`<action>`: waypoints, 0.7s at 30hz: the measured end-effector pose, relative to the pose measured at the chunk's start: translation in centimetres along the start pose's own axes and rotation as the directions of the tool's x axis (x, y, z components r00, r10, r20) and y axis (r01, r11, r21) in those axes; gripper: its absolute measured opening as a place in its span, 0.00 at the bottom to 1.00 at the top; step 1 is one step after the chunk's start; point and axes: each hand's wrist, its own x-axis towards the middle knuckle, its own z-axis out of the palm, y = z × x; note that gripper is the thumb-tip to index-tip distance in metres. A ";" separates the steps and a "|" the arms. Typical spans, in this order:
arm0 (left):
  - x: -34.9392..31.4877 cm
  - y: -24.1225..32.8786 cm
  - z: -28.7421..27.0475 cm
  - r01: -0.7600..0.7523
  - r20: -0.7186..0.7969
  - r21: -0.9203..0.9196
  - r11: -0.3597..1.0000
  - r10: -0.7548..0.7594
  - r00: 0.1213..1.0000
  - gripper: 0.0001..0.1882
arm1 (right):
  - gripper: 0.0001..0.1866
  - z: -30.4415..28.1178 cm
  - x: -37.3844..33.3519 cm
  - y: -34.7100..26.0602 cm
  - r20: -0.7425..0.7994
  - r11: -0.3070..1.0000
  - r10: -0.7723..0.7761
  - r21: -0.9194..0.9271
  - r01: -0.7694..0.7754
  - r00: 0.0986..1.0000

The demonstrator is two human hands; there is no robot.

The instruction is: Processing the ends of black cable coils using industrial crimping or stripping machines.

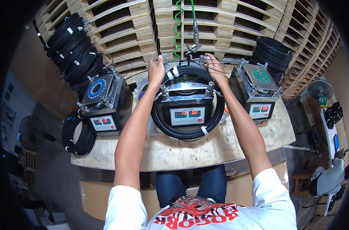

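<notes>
A large coil of black cable hangs around the middle bench machine, which has a metal plate on top and a lit red and green display. White tape wraps the coil at its upper left and lower right. My left hand is at the machine's back left corner, its fingers against a metal clamp bolt. At the back right corner, the fingers of my right hand close on the other clamp bolt. Thin cable ends run beside both hands. The coil partly hides the plate.
Similar machines stand left and right on the wooden bench. Stacked black cable coils rise at the left, more coils at the right. An air gun hangs from a green hose before wooden pallets.
</notes>
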 end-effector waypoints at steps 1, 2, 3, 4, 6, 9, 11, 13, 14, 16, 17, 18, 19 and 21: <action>0.0 -0.3 -0.9 0.005 -0.019 0.024 1.000 -0.005 1.000 0.44 | 0.21 0.7 -0.4 -1.0 0.061 0.998 0.035 0.040 -0.038 0.997; -0.1 0.0 -0.6 0.001 -0.017 0.030 1.000 -0.001 1.000 0.43 | 0.21 0.3 -0.1 -0.4 0.054 0.999 0.035 0.033 -0.037 0.998; -0.5 0.8 0.3 -0.005 -0.003 0.017 1.000 0.005 1.000 0.43 | 0.19 -0.7 0.5 1.0 0.064 0.996 0.004 0.087 -0.009 0.998; -0.9 1.5 1.2 -0.037 -0.016 0.041 0.998 0.038 0.999 0.42 | 0.19 -1.7 0.9 2.3 0.073 0.990 -0.028 0.140 0.018 0.997; -1.1 1.2 0.6 -0.060 -0.052 0.087 0.994 0.065 0.997 0.41 | 0.20 -1.2 0.7 1.7 0.085 0.985 -0.020 0.170 0.006 0.996; -1.0 1.0 -0.2 -0.070 -0.067 0.088 0.994 0.076 0.995 0.42 | 0.25 -0.3 -0.1 -0.4 0.071 0.999 0.046 0.012 -0.047 0.996; -1.2 1.3 -0.4 -0.107 -0.068 0.054 0.993 0.111 0.991 0.45 | 0.25 -0.3 0.0 -0.9 0.089 1.000 0.017 0.016 -0.019 0.996; -1.7 2.0 0.1 -0.111 -0.029 0.052 0.993 0.112 0.993 0.47 | 0.25 -0.7 0.1 -0.6 0.064 1.000 0.017 0.001 -0.017 0.998; -1.9 2.4 0.2 -0.112 0.005 0.056 0.992 0.111 0.994 0.49 | 0.25 -0.8 0.2 -0.7 0.064 1.000 0.016 0.000 -0.016 0.998; -2.2 3.0 0.0 -0.115 0.011 0.037 0.993 0.115 0.993 0.50 | 0.25 -0.8 0.3 -0.8 0.105 0.996 0.085 -0.010 -0.084 0.991; -2.2 2.9 -0.1 -0.117 0.015 0.022 0.993 0.117 0.993 0.50 | 0.25 -0.7 0.3 -0.9 0.107 0.997 0.083 -0.009 -0.083 0.991; -2.2 2.9 -0.2 -0.117 0.013 0.023 0.993 0.116 0.993 0.50 | 0.25 -0.6 0.2 -1.0 0.107 0.997 0.075 -0.031 -0.072 0.991; -2.3 2.8 -0.3 -0.119 0.005 0.021 0.993 0.119 0.993 0.49 | 0.26 -0.5 0.1 -1.1 0.108 0.997 0.066 -0.052 -0.061 0.992; -2.1 2.4 -0.4 -0.124 0.000 0.019 0.992 0.124 0.992 0.48 | 0.25 -0.3 0.2 -1.1 0.091 0.997 0.051 -0.064 -0.046 0.995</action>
